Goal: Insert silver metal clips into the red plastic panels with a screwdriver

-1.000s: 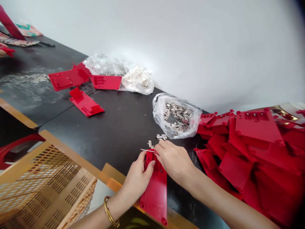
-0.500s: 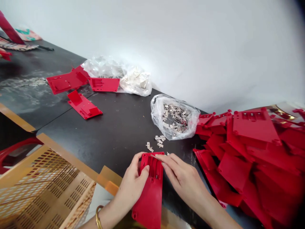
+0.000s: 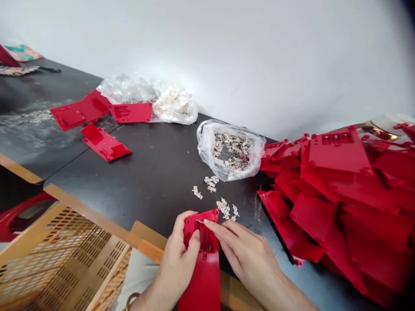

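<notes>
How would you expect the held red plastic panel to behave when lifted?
The red plastic panel is probably stiff: it shows no bending where the left hand grips it. Its thin, hollowed moulding suggests lightness for its size.

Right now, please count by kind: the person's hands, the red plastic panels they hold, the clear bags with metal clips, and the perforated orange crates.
Left hand and right hand: 2
Red plastic panel held: 1
Clear bag of metal clips: 1
Perforated orange crate: 1
Total: 5

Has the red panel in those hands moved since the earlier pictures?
Yes, the red plastic panel has shifted toward the person, away from the clear bag of metal clips.
</notes>
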`<state>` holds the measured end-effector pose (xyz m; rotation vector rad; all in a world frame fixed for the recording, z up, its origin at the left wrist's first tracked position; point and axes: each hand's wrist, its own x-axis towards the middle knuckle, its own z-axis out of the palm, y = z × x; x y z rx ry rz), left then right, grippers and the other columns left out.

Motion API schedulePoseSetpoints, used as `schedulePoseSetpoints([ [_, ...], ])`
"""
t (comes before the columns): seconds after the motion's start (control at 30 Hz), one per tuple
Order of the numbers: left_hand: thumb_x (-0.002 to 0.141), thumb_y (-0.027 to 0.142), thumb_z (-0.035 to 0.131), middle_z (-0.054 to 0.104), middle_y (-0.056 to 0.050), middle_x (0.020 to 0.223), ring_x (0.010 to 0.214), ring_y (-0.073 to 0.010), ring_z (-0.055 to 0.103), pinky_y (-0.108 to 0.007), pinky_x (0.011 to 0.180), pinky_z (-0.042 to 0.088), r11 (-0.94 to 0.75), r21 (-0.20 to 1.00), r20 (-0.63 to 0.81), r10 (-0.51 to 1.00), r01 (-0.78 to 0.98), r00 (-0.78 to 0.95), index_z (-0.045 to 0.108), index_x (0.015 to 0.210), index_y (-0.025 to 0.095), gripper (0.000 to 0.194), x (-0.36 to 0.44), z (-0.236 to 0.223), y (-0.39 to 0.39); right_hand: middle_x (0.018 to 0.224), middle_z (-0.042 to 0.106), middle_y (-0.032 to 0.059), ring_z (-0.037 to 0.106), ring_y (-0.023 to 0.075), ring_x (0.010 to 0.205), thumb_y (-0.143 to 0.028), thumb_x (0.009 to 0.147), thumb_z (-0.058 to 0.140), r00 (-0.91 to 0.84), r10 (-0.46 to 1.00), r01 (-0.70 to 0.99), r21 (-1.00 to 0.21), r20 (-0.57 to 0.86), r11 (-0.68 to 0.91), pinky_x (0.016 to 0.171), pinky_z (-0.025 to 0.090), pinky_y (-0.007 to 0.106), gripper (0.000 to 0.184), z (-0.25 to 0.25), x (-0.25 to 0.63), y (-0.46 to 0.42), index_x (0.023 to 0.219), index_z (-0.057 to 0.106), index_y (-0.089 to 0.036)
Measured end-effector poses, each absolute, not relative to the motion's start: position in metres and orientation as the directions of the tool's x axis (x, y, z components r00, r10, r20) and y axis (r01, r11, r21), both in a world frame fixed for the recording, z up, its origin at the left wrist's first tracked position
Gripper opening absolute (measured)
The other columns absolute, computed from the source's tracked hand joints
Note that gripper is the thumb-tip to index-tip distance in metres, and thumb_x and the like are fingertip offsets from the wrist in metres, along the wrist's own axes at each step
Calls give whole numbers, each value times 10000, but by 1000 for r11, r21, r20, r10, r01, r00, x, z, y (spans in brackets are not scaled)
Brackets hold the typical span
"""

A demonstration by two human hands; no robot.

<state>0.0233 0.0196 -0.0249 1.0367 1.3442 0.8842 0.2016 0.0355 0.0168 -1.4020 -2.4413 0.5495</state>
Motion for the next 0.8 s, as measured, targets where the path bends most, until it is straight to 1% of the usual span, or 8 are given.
schedulePoseSetpoints([
  [0.1,993,334,408,630,-60,1203,1153,-195,581,-343,1000,445,316,942,-324,944,112,61,442,1242,237,269,24,-25,18,911,682,36,704,172,793,-170,1018,379,-487,872,772,-442,49,457,643,582,273,410,15,204,33,1356,572,-299],
  [0.23,992,324,403,649,-65,1173,1129,-200,600,-339,962,463,308,940,-319,946,148,54,436,1234,231,262,25,-24,16,895,684,32,704,179,755,-139,1005,390,-489,869,784,-401,70,473,606,575,280,410,15,205,31,1331,591,-286],
  [0.43,988,313,377,676,-74,1097,905,-181,663,-304,796,512,267,934,-285,957,239,46,427,1220,214,256,29,-23,11,865,684,35,694,189,698,-92,937,465,-477,872,824,-287,113,488,551,539,273,425,13,199,22,1303,598,-264],
  [0.57,989,315,370,687,-59,1036,824,-171,665,-293,751,514,246,935,-267,962,256,52,415,1228,216,263,30,-24,7,879,693,52,693,201,713,-77,878,521,-466,874,839,-247,135,485,572,545,281,448,15,196,16,1290,602,-234],
  [0.63,984,316,377,680,-59,1049,859,-181,662,-302,773,512,266,933,-280,960,242,25,417,1229,218,267,31,-24,7,889,697,53,693,199,723,-65,878,504,-479,867,829,-255,133,497,583,548,283,463,16,197,15,1303,591,-227],
  [0.73,970,311,411,644,-67,1125,999,-196,630,-326,884,491,278,935,-280,960,221,-23,428,1216,223,262,31,-22,9,918,700,44,689,183,740,-65,922,453,-491,858,801,-310,151,513,610,551,283,457,18,201,18,1328,565,-240],
  [0.8,964,310,428,624,-70,1154,1039,-196,609,-336,922,478,274,939,-273,961,209,-37,434,1205,225,256,30,-20,10,954,701,42,688,183,762,-74,940,444,-493,855,790,-327,163,518,619,549,290,458,18,204,19,1350,544,-251],
])
